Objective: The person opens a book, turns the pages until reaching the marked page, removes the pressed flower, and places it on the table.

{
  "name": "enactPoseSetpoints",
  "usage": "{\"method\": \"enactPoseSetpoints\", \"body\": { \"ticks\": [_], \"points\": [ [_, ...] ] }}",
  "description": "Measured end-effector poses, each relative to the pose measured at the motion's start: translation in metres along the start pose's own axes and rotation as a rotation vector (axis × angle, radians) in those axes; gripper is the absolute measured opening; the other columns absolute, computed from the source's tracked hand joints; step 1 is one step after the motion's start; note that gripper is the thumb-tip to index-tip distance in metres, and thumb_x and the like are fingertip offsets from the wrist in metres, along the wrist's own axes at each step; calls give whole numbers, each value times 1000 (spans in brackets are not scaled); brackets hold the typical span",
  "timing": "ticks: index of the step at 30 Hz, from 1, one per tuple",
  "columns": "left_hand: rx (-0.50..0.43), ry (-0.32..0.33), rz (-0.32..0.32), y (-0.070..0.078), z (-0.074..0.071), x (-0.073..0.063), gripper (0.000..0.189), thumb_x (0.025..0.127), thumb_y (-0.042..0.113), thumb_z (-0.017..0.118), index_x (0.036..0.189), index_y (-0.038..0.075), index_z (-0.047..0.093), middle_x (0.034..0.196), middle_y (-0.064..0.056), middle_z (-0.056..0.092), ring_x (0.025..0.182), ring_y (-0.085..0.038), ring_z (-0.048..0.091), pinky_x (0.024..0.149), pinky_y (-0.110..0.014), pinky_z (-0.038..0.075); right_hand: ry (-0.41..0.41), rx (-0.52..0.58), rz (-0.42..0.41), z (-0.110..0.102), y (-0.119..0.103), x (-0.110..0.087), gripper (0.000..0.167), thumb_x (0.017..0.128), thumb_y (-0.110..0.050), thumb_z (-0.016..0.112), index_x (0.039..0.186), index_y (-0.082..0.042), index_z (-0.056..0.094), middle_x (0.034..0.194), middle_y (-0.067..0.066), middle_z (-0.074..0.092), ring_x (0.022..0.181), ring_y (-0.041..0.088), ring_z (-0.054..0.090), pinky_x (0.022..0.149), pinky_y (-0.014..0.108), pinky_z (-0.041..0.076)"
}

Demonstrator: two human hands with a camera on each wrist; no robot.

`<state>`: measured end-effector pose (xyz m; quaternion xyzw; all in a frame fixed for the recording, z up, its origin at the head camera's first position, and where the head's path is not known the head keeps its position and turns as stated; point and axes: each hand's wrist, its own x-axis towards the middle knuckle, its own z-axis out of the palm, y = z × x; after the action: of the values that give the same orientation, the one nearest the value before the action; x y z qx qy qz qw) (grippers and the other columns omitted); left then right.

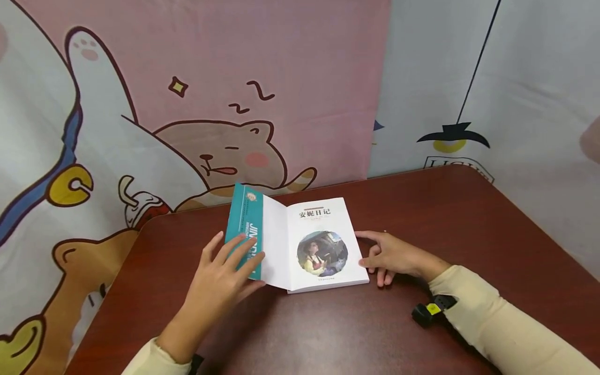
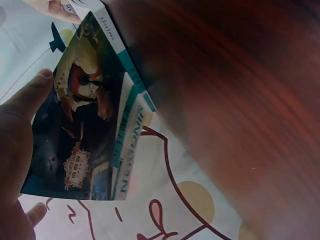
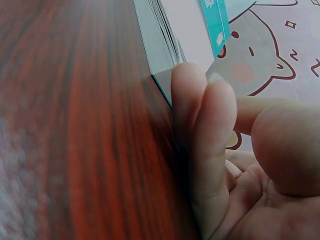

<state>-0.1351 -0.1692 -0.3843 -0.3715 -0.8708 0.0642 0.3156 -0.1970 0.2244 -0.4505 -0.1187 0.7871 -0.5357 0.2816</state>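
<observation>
- i see an open paperback book with white pages [image 1: 333, 216] on the reddish-brown wood-grain table [image 1: 319, 333], slightly toward 11 o'clock from the table's middle.
- at the book's 8 o'clock, the left hand [image 1: 220, 281] spreads its fingers wide over the teal cover flap [image 1: 251, 211]; the dark illustrated front cover [image 2: 75, 130] tilts up off the table.
- at 3 o'clock, the right hand [image 1: 391, 254] touches the book's edge, index finger and thumb apart, other fingers loosely bent.
- a black wrist strap [image 1: 424, 315] sits at 4 o'clock, a cartoon-animal cloth [image 1: 304, 62] at 12.
</observation>
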Motion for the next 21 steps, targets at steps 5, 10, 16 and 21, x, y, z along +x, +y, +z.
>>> {"method": "enactPoseSetpoints", "body": {
  "ticks": [5, 10, 16, 21],
  "points": [
    [-30, -9, -27, -4, 5, -8, 63, 69, 52, 87, 119, 17, 72, 130, -10, 66, 125, -31, 57, 108, -56, 39, -4, 3, 5, 0, -1, 1, 84, 93, -19, 72, 158, -9, 20, 74, 12, 61, 49, 21, 67, 46, 37, 55],
    [-56, -34, -44, -7, 10, -15, 68, 69, 52, 87, 123, 15, 70, 127, -10, 67, 119, -31, 61, 99, -50, 49, -1, 6, 7, 0, -2, 1, 84, 93, -17, 71, 158, -8, 19, 74, 12, 61, 49, 21, 67, 45, 36, 55],
    [-99, -64, -42, -11, 17, -23, 67, 69, 51, 87, 123, 16, 70, 124, -9, 69, 115, -31, 64, 89, -49, 55, -2, 15, 7, 1, -3, 0, 84, 93, -16, 71, 159, -8, 19, 74, 12, 60, 49, 20, 67, 45, 36, 55],
    [-116, -127, -44, -12, 23, -26, 67, 73, 51, 84, 128, 17, 68, 127, -9, 68, 118, -31, 63, 98, -52, 51, 5, 0, 12, 0, -1, 1, 83, 93, -17, 71, 158, -9, 20, 74, 12, 61, 49, 21, 67, 45, 37, 55]
  ]
}}
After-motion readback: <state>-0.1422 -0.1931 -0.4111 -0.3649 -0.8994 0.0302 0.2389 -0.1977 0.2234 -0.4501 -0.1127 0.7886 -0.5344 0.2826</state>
